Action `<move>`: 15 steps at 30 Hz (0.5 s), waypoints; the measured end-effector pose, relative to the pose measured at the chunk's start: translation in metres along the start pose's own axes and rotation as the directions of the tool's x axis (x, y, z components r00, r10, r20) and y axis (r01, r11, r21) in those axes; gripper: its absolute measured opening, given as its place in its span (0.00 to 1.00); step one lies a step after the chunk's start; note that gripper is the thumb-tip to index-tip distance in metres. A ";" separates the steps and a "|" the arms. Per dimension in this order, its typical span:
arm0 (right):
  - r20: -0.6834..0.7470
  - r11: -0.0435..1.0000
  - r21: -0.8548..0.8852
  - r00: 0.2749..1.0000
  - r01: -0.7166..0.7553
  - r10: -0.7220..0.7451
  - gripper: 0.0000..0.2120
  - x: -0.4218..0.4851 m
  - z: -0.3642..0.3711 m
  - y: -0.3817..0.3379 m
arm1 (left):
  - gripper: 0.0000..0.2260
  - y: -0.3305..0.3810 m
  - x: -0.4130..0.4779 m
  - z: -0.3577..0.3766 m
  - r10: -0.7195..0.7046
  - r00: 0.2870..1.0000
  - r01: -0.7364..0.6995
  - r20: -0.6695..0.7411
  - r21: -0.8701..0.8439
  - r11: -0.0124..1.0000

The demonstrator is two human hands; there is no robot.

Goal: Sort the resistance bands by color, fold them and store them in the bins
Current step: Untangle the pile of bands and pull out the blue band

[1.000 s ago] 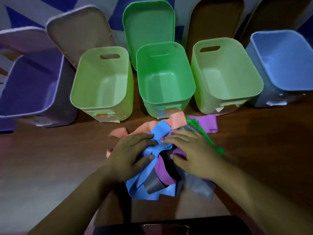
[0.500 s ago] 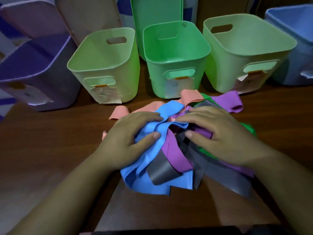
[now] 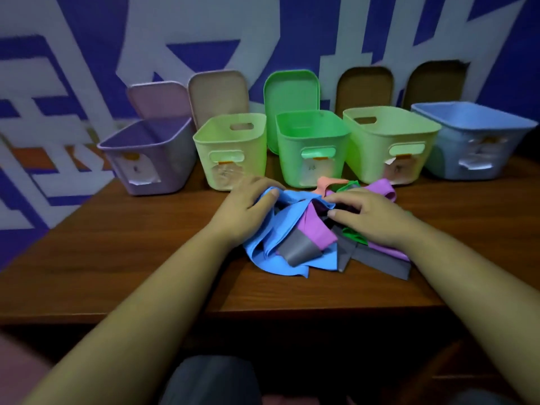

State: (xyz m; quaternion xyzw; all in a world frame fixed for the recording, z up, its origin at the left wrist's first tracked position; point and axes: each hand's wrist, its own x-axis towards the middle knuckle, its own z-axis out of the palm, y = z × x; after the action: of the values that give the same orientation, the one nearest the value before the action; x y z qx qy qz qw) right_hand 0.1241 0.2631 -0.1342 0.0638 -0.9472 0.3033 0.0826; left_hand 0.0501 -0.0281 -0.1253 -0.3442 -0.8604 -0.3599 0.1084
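Note:
A tangled heap of resistance bands lies on the wooden table (image 3: 122, 252). A blue band (image 3: 280, 229) is on top at the left, with purple (image 3: 317, 232), grey (image 3: 301, 251), green (image 3: 353, 235) and salmon (image 3: 327, 182) bands mixed in. My left hand (image 3: 248, 203) pinches the blue band at its upper left edge. My right hand (image 3: 368, 211) rests on the heap's right side, fingertips on the blue band's far edge. Behind stand a purple bin (image 3: 152, 159), a light green bin (image 3: 233, 150), a green bin (image 3: 312, 147), another light green bin (image 3: 388, 141) and a blue bin (image 3: 473, 138).
Lids lean against the blue and white wall behind the bins: pink (image 3: 157, 97), beige (image 3: 217, 95), green (image 3: 290, 89) and two brown (image 3: 365, 86). The table's front edge (image 3: 292, 312) is close to my body.
The view has tilted up, so the bins and wall show more fully. Both hands have stayed on the heap, the left one shifting to the blue band's upper edge.

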 end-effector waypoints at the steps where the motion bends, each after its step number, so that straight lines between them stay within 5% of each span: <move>1: -0.002 1.000 0.004 1.000 -0.007 0.007 0.18 0.000 -0.002 -0.001 | 0.19 0.002 0.000 -0.003 -0.014 1.000 0.015 -0.016 0.009 1.000; 7: 0.023 0.998 0.065 1.000 -0.009 0.007 0.15 -0.009 -0.008 -0.010 | 0.16 0.006 -0.008 -0.012 -0.086 0.996 0.087 -0.027 0.050 0.995; 15: -0.057 0.966 0.250 0.997 0.057 -0.044 0.12 -0.011 -0.016 -0.021 | 0.07 0.007 -0.006 -0.022 -0.005 0.998 0.011 -0.063 0.083 0.997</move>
State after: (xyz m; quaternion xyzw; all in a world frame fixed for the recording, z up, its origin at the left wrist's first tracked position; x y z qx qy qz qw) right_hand 0.1406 0.2564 -0.1119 0.0904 -0.8967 0.4203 0.1054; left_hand 0.0581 -0.0431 -0.1082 -0.3244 -0.8721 -0.3350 0.1481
